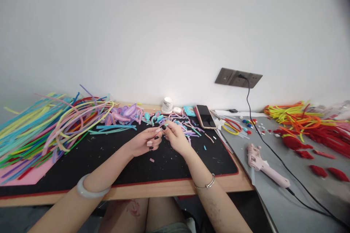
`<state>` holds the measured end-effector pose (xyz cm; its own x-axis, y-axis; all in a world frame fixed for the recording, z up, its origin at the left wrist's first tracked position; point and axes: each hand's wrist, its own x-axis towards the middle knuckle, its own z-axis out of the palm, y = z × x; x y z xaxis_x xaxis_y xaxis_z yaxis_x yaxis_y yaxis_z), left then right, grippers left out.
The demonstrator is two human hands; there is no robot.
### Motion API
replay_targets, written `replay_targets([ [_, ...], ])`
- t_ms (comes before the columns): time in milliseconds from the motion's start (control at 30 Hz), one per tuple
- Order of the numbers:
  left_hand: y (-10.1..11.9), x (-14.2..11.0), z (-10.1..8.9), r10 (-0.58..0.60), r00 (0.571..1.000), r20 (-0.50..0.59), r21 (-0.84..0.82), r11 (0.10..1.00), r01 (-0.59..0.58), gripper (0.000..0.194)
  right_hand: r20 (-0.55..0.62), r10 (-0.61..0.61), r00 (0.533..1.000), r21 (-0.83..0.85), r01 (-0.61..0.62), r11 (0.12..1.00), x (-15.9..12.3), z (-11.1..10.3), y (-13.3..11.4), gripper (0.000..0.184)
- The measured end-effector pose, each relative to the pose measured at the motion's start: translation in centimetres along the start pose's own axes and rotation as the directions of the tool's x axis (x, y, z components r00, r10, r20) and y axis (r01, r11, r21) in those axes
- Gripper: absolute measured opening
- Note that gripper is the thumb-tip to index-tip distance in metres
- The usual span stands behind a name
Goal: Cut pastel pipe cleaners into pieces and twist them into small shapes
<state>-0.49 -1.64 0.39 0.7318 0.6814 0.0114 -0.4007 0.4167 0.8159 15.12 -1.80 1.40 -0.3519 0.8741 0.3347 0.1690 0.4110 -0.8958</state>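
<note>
My left hand [146,142] and my right hand [175,136] meet fingertip to fingertip above the black mat [109,167]. Both are closed in a pinch. What lies between the fingers is mostly hidden and too small to name, though a bit of teal shows at the right fingertips. Just beyond them are cut pieces of pastel pipe cleaner [191,131] and some teal pipe-cleaner loops [153,117]. To their left sits a heap of purple and pink pipe-cleaner loops [124,113]. A small pink scrap [152,160] lies on the mat below my left hand.
Long multicoloured pipe cleaners [62,127] spread over the left side. A white cup [167,105] and a phone [205,116] stand along the back. On the grey table at right lie a pink glue gun [266,169], its cord, scissors [232,126], pompoms and red pipe cleaners [330,138].
</note>
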Motion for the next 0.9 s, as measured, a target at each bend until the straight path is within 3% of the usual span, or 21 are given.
replay_targets([
  [100,-0.1,0.0,0.0,-0.031,0.999,0.036,-0.048,0.998,0.033,0.025,-0.011,-0.032,0.999,-0.044,0.032,0.999,0.0,0.0,-0.3,0.024],
  [200,-0.3,0.3,0.3,0.016,0.997,-0.069,0.043,0.999,-0.013,0.020,-0.042,-0.031,0.999,-0.065,0.028,0.997,0.4,-1.0,-0.2,0.023],
  [267,-0.4,0.5,0.4,0.043,0.988,-0.148,0.144,0.989,-0.021,0.020,-0.150,0.017,0.989,-0.050,-0.025,0.998,0.7,-2.6,0.0,0.021],
  [333,-0.6,0.7,0.5,0.034,0.981,-0.191,0.205,0.979,0.006,0.024,-0.382,0.071,0.922,-0.065,-0.103,0.993,0.9,-5.0,0.3,0.017],
  [400,-0.7,0.9,0.5,0.012,0.980,-0.199,0.200,0.979,0.029,0.030,-0.566,0.144,0.812,-0.124,-0.256,0.959,0.9,-8.1,0.5,0.014],
  [467,-0.8,1.0,0.4,-0.003,0.982,-0.190,0.166,0.986,0.035,0.035,-0.645,0.169,0.746,-0.274,-0.432,0.859,0.6,-11.4,0.6,0.019],
  [567,-0.8,1.0,0.4,-0.014,0.980,-0.196,0.160,0.986,0.046,0.037,-0.697,0.097,0.711,-0.548,-0.614,0.568,0.0,-16.3,0.9,0.026],
  [633,-0.9,1.0,0.4,-0.006,0.977,-0.214,0.193,0.980,0.048,0.035,-0.721,0.151,0.677,-0.596,-0.716,0.363,-0.3,-19.0,1.4,0.035],
  [733,-0.9,0.8,0.5,0.037,0.972,-0.232,0.250,0.968,0.022,0.030,-0.737,0.276,0.617,-0.628,-0.776,0.056,-0.8,-22.2,2.9,0.038],
  [833,-0.9,0.8,0.6,0.090,0.968,-0.233,0.309,0.951,-0.014,0.025,-0.732,0.339,0.591,-0.629,-0.777,-0.006,-1.5,-24.0,4.6,0.028],
  [900,-0.9,0.9,0.7,0.113,0.967,-0.229,0.346,0.938,-0.028,0.024,-0.707,0.358,0.610,-0.654,-0.757,-0.002,-2.1,-24.8,5.5,0.023],
])
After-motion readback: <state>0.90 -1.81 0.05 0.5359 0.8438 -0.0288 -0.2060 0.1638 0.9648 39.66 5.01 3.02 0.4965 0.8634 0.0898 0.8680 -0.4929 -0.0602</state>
